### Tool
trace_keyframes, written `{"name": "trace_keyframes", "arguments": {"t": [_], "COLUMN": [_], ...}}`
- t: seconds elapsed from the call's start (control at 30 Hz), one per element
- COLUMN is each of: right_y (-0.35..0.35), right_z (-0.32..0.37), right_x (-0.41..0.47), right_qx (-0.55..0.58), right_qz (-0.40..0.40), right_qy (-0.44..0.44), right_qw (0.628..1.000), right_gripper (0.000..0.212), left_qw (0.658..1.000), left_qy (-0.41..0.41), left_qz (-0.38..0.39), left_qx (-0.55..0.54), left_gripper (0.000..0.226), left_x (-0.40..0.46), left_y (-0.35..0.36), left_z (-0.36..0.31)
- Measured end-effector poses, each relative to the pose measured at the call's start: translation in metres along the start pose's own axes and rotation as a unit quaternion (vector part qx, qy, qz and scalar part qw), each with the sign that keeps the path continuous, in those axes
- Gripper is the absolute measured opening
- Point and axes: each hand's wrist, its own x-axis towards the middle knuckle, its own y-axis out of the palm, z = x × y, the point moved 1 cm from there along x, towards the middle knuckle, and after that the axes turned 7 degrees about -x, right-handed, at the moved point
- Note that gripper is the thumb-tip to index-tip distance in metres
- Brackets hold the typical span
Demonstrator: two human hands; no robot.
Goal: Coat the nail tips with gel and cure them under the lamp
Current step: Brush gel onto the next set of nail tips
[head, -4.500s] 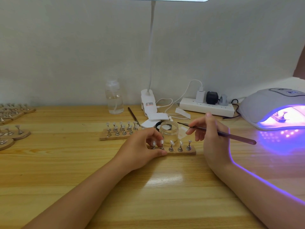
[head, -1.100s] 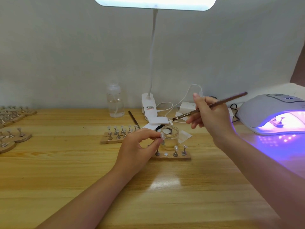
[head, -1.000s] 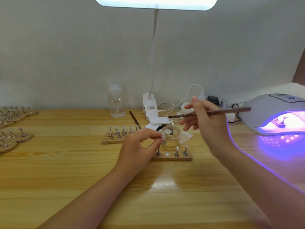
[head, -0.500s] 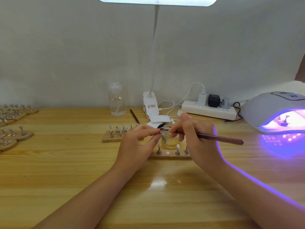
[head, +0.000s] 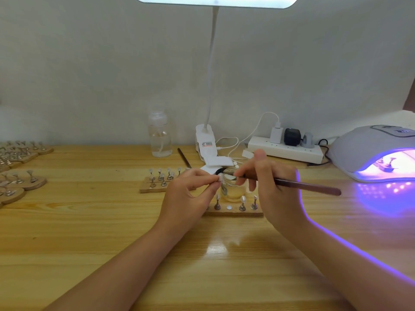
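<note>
near the back edge of the bench, above the gel jar [head: 231, 187], the left hand [head: 186, 194] pinched a nail tip [head: 220, 177]; the right hand [head: 269, 185] pinched the brush [head: 307, 186], coating it. next probably needs a gentle carry to the curing lamp [head: 377, 151].

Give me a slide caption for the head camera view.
Left hand pinches a nail tip while the right hand brushes it.

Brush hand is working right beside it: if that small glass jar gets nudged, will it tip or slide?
The glass jar looks squat and wide-based, so it would probably slide rather than tip. It stands open with pale liquid inside, so a hard knock from the right hand might spill it.
</note>
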Motion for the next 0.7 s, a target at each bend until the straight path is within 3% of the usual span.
{"name": "trace_keyframes", "arguments": {"t": [0.7], "right_y": [0.0015], "right_z": [0.0039], "right_x": [0.0004], "right_qx": [0.026], "right_qz": [-0.009], "right_qy": [0.095], "right_qw": [0.995], "right_gripper": [0.056], "left_qw": [1.000], "left_qy": [-0.017], "left_qz": [0.007], "left_qx": [-0.004], "left_gripper": [0.019], "left_x": [-0.0005], "left_y": [-0.0006], "left_z": [-0.0025]}}
